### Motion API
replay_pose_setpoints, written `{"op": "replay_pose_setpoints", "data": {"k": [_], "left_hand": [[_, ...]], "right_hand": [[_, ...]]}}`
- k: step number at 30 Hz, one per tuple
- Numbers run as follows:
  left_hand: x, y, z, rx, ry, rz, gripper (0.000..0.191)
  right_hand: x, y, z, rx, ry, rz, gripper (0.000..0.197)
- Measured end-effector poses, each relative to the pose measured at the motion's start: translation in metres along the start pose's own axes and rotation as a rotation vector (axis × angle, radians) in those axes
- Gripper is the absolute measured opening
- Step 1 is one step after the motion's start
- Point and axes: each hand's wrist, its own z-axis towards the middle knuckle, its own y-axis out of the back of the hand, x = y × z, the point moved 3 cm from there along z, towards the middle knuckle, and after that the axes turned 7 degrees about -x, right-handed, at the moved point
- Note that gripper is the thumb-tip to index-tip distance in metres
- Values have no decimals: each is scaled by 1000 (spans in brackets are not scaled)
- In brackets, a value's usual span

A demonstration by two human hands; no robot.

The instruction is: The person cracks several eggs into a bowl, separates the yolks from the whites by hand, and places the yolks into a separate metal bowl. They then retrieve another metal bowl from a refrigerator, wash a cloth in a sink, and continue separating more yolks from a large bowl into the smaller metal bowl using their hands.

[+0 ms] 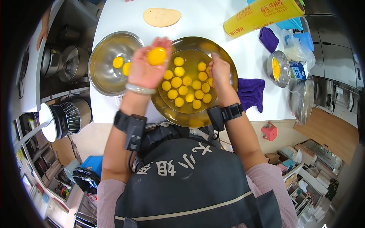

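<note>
My left hand (146,71) is palm up with an egg yolk (156,56) resting in it. It is between two metal bowls, overlapping the rims of both. The smaller steel bowl (99,71) on the left has yolks (118,62) in its bottom, one partly behind my hand. In front of me, the large metal bowl (228,94) contains clear egg white with several whole yolks (187,81) in it. Over the right part of that bowl is my right hand (220,68), fingers curled and thumb pointing up, with nothing visible in it. That hand covers part of a yolk.
A wooden dough scraper (162,17) lies at the back of the white table (125,17). To the right are a cling wrap roll (262,17), purple cloths (251,92) and a small bowl (282,69) with yellow contents. Another person's hand (42,37) rests at the far left.
</note>
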Motion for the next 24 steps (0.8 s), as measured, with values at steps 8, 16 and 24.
{"op": "replay_pose_setpoints", "data": {"k": [8, 16, 24], "left_hand": [[-107, 55, 11, -424, -377, 185, 37], [-130, 82, 4, -801, -505, 286, 36], [-86, 7, -19, -455, -502, 361, 32]], "right_hand": [[3, -7, 14, 89, 59, -39, 29], [3, -23, 11, 255, -81, -381, 42], [-24, -39, 18, 326, -332, -175, 45]]}}
